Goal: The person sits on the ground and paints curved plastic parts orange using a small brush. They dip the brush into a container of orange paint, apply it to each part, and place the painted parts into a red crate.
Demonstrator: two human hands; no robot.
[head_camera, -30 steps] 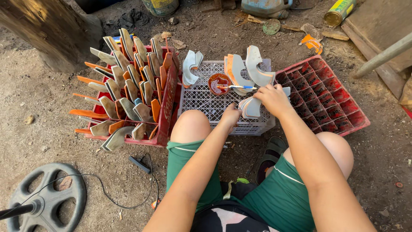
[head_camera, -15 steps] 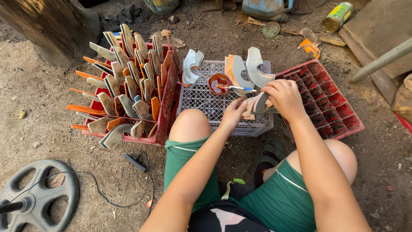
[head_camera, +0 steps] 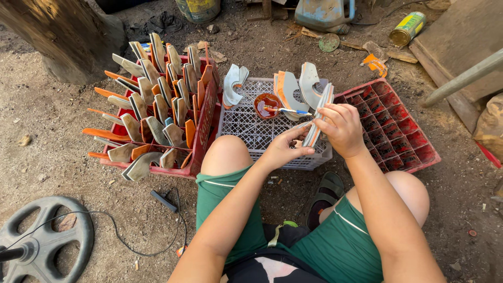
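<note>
Right hand (head_camera: 341,128) closed around curved grey-orange sole piece (head_camera: 318,118), held edge-up over white lattice crate (head_camera: 246,126). Left hand (head_camera: 283,148) pinching piece's lower end, fingers curled. Glue bowl (head_camera: 267,104) with brush (head_camera: 288,111) just beside. Red crate (head_camera: 201,133) of similar pieces at left.

The bare dirt ground (head_camera: 63,131) carries three crates side by side: a red crate (head_camera: 201,131) (full of curved pieces), a white crate (head_camera: 246,126), another red crate (head_camera: 403,131), plus a dented can (head_camera: 407,29).

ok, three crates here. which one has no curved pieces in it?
The red crate on the right, beside the right hand: its cells show bare. The left red crate is packed; the white crate carries several.
</note>
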